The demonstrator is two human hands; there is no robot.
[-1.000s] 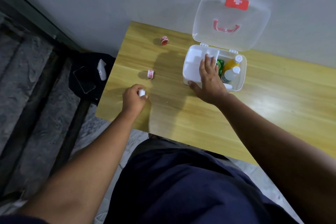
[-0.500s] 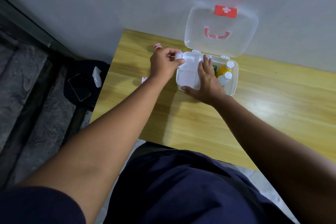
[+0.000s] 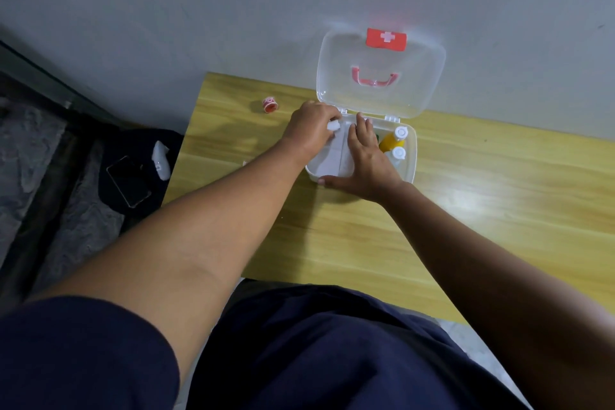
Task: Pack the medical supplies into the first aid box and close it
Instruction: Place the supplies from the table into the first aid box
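Note:
The white first aid box (image 3: 412,156) stands open on the wooden table, its clear lid (image 3: 381,73) with a red cross label upright against the wall. Inside, at the right, stand a yellow bottle (image 3: 393,139) and a white-capped bottle (image 3: 398,153). My left hand (image 3: 311,128) is over the box's far left corner, shut on a small white roll (image 3: 333,125). My right hand (image 3: 367,160) lies flat on the box, fingers over the middle divider, thumb along the front wall. A red and white tape roll (image 3: 270,103) lies on the table to the left.
The table (image 3: 466,210) butts against a grey wall. Its left edge drops to a dark bag on the floor with a phone (image 3: 128,181) and a white object (image 3: 161,158). Another small item peeks out beside my left forearm (image 3: 245,163).
My left hand carried the white roll from the table's front left up to the box's far left corner. The right hand has stayed on the box.

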